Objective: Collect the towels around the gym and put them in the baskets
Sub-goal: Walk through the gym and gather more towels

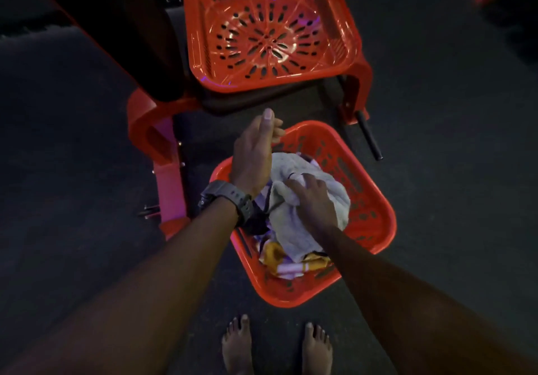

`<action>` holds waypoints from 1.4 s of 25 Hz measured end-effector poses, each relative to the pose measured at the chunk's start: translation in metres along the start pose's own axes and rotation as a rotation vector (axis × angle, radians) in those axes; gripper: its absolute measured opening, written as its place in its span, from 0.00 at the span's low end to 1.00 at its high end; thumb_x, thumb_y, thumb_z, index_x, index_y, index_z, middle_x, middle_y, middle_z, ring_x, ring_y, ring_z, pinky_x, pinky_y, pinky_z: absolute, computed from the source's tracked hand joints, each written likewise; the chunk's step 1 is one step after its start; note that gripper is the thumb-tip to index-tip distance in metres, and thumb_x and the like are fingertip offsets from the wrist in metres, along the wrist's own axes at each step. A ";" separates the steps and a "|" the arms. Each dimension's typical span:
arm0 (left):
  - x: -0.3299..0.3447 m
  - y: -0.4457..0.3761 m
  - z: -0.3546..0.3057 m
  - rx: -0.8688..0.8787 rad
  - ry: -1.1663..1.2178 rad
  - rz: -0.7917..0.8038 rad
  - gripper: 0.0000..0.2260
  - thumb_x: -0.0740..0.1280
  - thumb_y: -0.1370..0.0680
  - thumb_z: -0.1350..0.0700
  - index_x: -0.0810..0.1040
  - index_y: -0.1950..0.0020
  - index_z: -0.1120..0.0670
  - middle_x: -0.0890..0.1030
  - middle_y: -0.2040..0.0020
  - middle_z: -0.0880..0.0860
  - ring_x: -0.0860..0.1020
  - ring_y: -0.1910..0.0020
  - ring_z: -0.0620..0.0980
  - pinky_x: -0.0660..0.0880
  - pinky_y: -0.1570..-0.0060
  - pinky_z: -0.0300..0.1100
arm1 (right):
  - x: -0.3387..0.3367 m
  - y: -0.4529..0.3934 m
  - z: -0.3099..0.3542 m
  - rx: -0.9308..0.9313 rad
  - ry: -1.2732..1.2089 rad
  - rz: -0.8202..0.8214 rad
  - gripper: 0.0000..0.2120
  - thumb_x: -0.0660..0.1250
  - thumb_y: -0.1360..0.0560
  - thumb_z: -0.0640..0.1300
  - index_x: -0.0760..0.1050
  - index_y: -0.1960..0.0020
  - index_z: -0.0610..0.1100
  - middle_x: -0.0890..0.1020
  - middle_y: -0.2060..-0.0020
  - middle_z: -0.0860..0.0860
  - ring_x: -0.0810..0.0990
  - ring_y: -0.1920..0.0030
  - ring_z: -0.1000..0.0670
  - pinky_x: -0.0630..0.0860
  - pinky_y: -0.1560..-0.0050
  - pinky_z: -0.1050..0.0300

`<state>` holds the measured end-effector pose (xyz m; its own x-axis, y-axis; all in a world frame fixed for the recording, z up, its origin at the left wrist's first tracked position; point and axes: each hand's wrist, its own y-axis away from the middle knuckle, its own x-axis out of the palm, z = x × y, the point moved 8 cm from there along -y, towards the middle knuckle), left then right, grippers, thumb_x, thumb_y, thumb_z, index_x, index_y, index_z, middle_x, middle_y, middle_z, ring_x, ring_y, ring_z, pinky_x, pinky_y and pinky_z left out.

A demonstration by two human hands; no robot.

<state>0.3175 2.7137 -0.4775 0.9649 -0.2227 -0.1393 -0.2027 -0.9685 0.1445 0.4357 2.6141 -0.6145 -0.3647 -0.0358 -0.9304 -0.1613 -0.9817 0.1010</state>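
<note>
Forearms: both of yours reach down and forward from the bottom corners, with a dark watch (230, 200) on the left wrist.
Feet: your bare feet (237, 342) stand on the dark floor (87, 170), just short of the full basket (349, 170).
Step in hand: you are picking laundry out of the full basket. I judge you are at the grasp, with the lift not yet made.
Right hand (308, 197): its fingers (294, 184) are bunched into the white cloth (334, 197), clamped on a fold.
Left hand (253, 153): it hovers over the basket's far-left side, thumb straight, fingers loosely curled and holding nothing.
White cloth: crumpled, thick and towel-like, it sits on top of the pile inside the full basket. Yellow and purple garments (279, 255) lie under it at the near side.
Next move: raise the cloth straight up so the garments below do not drag out with it; your left hand could take a second edge.
Likely destination: the empty basket (267, 36) beyond, which sits on what looks like a red stool (145, 124).
</note>
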 end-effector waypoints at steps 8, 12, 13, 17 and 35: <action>-0.029 -0.014 -0.051 0.056 -0.007 0.002 0.24 0.53 0.23 0.34 0.80 0.52 0.50 0.85 0.53 0.54 0.83 0.53 0.49 0.76 0.50 0.44 | 0.002 -0.015 0.031 -0.018 0.133 0.498 0.31 0.63 0.25 0.65 0.66 0.26 0.55 0.72 0.30 0.48 0.71 0.30 0.41 0.69 0.32 0.42; -0.072 -0.028 -0.192 0.193 0.062 -0.042 0.25 0.54 0.26 0.31 0.80 0.53 0.49 0.85 0.52 0.55 0.82 0.53 0.49 0.76 0.50 0.44 | -0.193 -0.073 0.056 0.123 -0.131 0.051 0.22 0.65 0.22 0.60 0.77 0.37 0.44 0.83 0.42 0.43 0.80 0.40 0.40 0.75 0.41 0.48; -0.086 -0.031 -0.236 0.223 0.086 -0.061 0.26 0.54 0.26 0.31 0.80 0.53 0.50 0.85 0.52 0.57 0.82 0.53 0.50 0.76 0.50 0.45 | -0.255 -0.085 0.068 0.145 -0.239 -0.073 0.20 0.67 0.21 0.57 0.79 0.40 0.42 0.84 0.44 0.42 0.81 0.42 0.40 0.75 0.42 0.49; -0.149 -0.023 -0.413 0.325 0.128 -0.152 0.25 0.55 0.24 0.34 0.80 0.51 0.51 0.84 0.51 0.57 0.80 0.52 0.51 0.74 0.49 0.49 | -0.487 -0.116 0.158 0.163 -0.539 -0.386 0.18 0.65 0.20 0.56 0.82 0.46 0.42 0.85 0.50 0.45 0.82 0.45 0.44 0.68 0.52 0.60; -0.291 0.115 -0.757 0.719 0.024 -0.344 0.20 0.52 0.19 0.36 0.77 0.51 0.47 0.82 0.46 0.53 0.79 0.46 0.53 0.73 0.35 0.59 | -0.847 -0.014 0.392 -0.195 -0.754 -0.654 0.25 0.58 0.20 0.64 0.81 0.48 0.43 0.87 0.58 0.48 0.84 0.48 0.42 0.77 0.39 0.41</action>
<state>0.1399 2.7509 0.3216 0.9946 0.0958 -0.0386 0.0567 -0.8187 -0.5714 0.3879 2.7318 0.3106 -0.7529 0.5799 -0.3112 -0.4087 -0.7826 -0.4696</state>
